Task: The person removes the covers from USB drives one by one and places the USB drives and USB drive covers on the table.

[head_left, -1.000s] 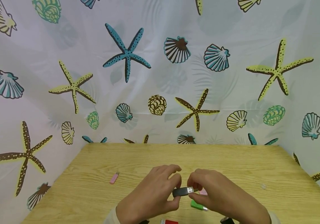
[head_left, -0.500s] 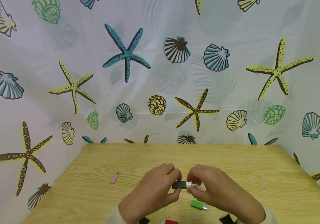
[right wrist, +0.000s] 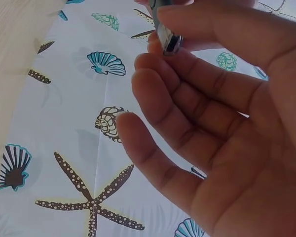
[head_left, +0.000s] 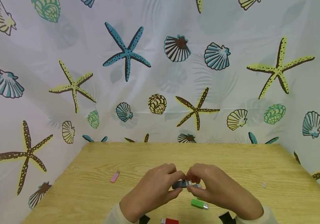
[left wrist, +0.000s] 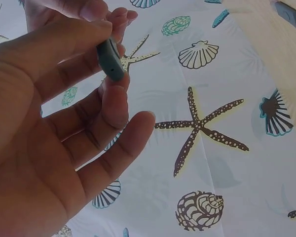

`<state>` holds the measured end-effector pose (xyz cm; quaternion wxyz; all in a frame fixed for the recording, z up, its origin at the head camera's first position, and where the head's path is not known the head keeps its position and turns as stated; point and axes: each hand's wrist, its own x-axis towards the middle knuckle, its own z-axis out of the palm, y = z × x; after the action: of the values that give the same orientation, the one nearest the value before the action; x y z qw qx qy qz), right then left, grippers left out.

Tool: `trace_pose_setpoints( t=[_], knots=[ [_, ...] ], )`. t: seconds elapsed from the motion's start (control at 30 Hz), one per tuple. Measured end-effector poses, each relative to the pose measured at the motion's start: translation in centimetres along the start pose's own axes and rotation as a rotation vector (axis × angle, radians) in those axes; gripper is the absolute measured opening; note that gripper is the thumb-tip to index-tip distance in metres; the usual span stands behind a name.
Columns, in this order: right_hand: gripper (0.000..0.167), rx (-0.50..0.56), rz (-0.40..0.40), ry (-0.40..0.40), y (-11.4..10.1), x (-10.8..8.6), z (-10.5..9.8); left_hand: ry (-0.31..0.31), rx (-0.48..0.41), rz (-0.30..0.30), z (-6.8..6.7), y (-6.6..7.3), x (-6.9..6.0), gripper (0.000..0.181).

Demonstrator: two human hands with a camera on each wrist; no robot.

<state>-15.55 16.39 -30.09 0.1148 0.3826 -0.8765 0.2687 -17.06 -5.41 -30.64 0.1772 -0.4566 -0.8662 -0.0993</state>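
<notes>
A dark USB flash drive (head_left: 179, 184) lies level between both hands above the table. My left hand (head_left: 155, 189) pinches its body between thumb and fingers; in the left wrist view the drive's rounded end (left wrist: 111, 61) sticks out past the fingertips. The right hand (head_left: 208, 185) grips the other end, with thumb and index finger at the metal plug (right wrist: 171, 43). Its remaining fingers curve loosely below, seen in the right wrist view. Through the gap of the right fingers a small grey piece (head_left: 197, 185) with a shiny end shows, partly hidden.
On the wooden table (head_left: 148, 155) lie a green flash drive (head_left: 199, 204), a red one (head_left: 171, 221) at the front edge and a pink one (head_left: 114, 176) at left. A small clear object (head_left: 264, 185) lies to the right. Patterned cloth (head_left: 160, 77) walls the table's back and sides.
Both hands have risen slightly with the dark flash drive, which has become more level. The right fingers have come in onto the plug, and the left index finger has moved over the body.
</notes>
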Motion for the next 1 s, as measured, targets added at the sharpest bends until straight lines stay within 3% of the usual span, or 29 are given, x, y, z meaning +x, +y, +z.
trace_pose_setpoints(
  t=[0.23,0.47,1.0],
  knots=[
    [0.012,0.022,-0.019,0.005,0.20,0.08,0.12,-0.037,-0.011,0.009,-0.23,0.00,0.15,0.023],
    [0.013,-0.025,-0.046,0.034,0.16,0.17,0.45,-0.052,-0.028,-0.004,-0.32,-0.07,0.08,0.022],
    [0.014,-0.007,-0.050,-0.014,-0.10,0.51,0.43,-0.083,-0.055,0.010,-0.76,-0.48,-0.26,0.022]
  ],
)
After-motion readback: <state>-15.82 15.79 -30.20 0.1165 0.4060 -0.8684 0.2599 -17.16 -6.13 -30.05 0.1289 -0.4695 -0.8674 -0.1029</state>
